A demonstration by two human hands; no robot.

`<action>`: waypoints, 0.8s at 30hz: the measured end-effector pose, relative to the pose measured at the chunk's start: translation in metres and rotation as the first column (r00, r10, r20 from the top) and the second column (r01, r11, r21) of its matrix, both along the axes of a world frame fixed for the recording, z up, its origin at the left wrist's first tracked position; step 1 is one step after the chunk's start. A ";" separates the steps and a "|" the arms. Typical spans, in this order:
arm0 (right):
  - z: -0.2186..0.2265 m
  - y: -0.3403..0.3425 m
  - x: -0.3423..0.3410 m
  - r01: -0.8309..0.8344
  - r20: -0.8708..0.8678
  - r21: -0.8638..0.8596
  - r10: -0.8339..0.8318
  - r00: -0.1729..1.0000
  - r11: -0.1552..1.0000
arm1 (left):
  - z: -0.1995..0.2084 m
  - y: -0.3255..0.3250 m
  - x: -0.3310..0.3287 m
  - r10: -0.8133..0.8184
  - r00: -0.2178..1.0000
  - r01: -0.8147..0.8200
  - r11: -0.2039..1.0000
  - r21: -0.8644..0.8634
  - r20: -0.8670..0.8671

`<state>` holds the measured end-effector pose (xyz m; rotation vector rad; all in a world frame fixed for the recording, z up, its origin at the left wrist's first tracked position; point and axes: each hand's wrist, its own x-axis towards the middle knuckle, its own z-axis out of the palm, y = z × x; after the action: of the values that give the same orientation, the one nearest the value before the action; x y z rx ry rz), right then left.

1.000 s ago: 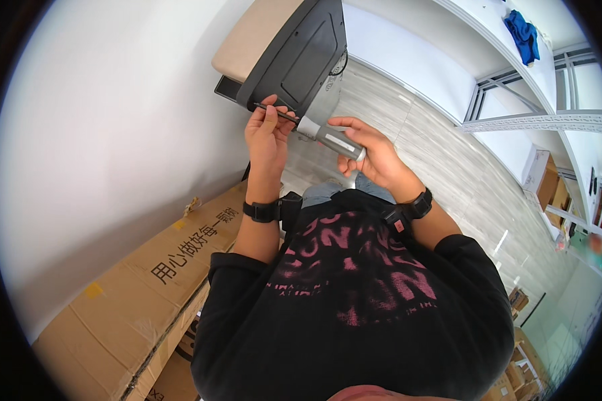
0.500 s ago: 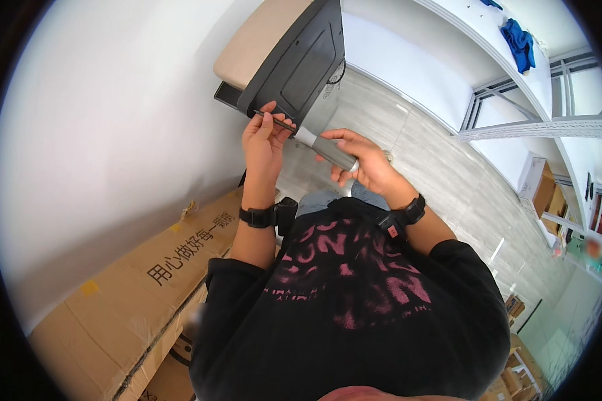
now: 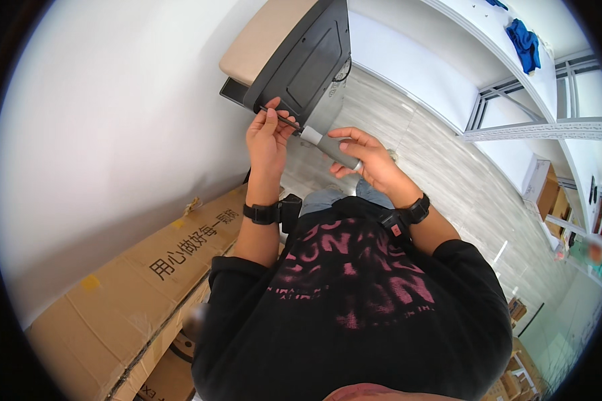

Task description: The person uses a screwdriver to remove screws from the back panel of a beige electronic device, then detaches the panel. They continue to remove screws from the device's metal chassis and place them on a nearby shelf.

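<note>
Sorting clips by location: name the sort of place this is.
Probably a storeroom or workshop. Flattened cardboard boxes lean on a white wall, metal shelving stands to the right, and the hands work a screwdriver on a black panel.

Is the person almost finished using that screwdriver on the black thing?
Can't tell how near the end. In hand: the right hand grips the grey screwdriver handle, while the left hand pinches its thin shaft, tip against the edge of the black panel. Whether any screw is in yet, or how many are left, is too small to see.
</note>
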<state>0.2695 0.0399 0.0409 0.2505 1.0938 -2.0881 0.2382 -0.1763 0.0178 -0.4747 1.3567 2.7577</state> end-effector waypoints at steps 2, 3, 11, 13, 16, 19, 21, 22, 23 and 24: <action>-0.004 -0.005 0.005 0.060 -0.206 0.111 -0.036 0.978 0.992 | 0.003 0.002 0.000 0.011 1.000 -0.012 0.999 0.033 0.018; -0.005 -0.008 0.007 0.097 -0.307 0.160 -0.044 0.951 0.982 | 0.005 0.002 0.000 0.018 0.999 -0.019 0.999 0.050 0.028; -0.005 -0.010 0.010 0.141 -0.352 0.144 -0.082 0.932 0.980 | 0.008 0.004 0.001 0.052 0.998 -0.055 0.996 0.066 0.047; -0.005 -0.010 0.010 0.146 -0.365 0.169 -0.076 0.928 0.975 | 0.008 0.002 0.001 0.039 0.998 -0.042 0.997 0.061 0.045; -0.002 -0.010 0.011 0.176 -0.450 0.256 -0.044 0.892 0.951 | 0.010 0.003 0.001 0.029 0.999 -0.031 0.998 0.060 0.044; -0.007 -0.010 0.011 0.261 -0.639 0.346 0.023 0.769 0.901 | 0.011 0.002 0.000 0.031 0.998 -0.034 0.997 0.071 0.049; -0.001 -0.009 0.009 0.327 -0.736 0.413 0.100 0.669 0.850 | 0.013 0.003 0.000 0.035 0.998 -0.039 0.996 0.081 0.052; 0.001 -0.010 0.010 0.332 -0.726 0.415 0.088 0.682 0.847 | 0.012 0.003 0.000 0.038 0.998 -0.042 0.996 0.076 0.051; 0.002 -0.011 0.011 0.338 -0.716 0.417 0.076 0.694 0.844 | 0.011 0.004 -0.001 0.042 0.998 -0.045 0.996 0.072 0.050; 0.003 -0.011 0.011 0.344 -0.706 0.420 0.064 0.706 0.840 | 0.011 0.004 -0.001 0.045 0.998 -0.048 0.997 0.068 0.048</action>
<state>0.2810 0.0286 0.0442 -0.2501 2.1910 -2.0064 0.2372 -0.1722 0.0284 -0.5700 1.2515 2.8008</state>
